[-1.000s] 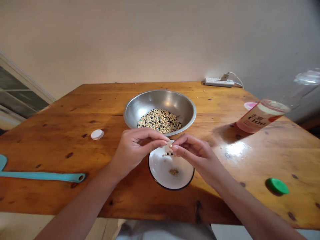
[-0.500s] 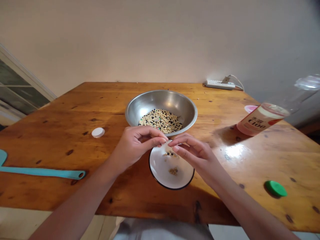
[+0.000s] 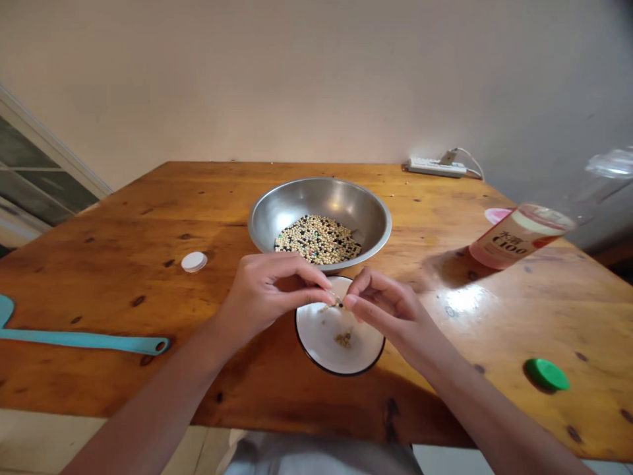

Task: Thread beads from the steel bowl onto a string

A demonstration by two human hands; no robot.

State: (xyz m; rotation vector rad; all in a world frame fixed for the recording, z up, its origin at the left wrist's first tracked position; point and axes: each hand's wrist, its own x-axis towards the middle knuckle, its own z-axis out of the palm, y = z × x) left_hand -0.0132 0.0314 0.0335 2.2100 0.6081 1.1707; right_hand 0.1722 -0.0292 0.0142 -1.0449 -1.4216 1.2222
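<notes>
Our left hand and right hand meet above a black-rimmed white enamel dish, fingers curled, tips close around a tiny dark bean; we cannot tell if it is pinched. A brownish heap of bits lies in the dish. Mostly pale and black beans cover the bottom of a steel bowl just behind, on the wooden bench.

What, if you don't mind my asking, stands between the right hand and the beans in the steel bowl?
Only the near rim of the steel bowl; the right hand reaches over the white dish, the beans beyond.
</notes>
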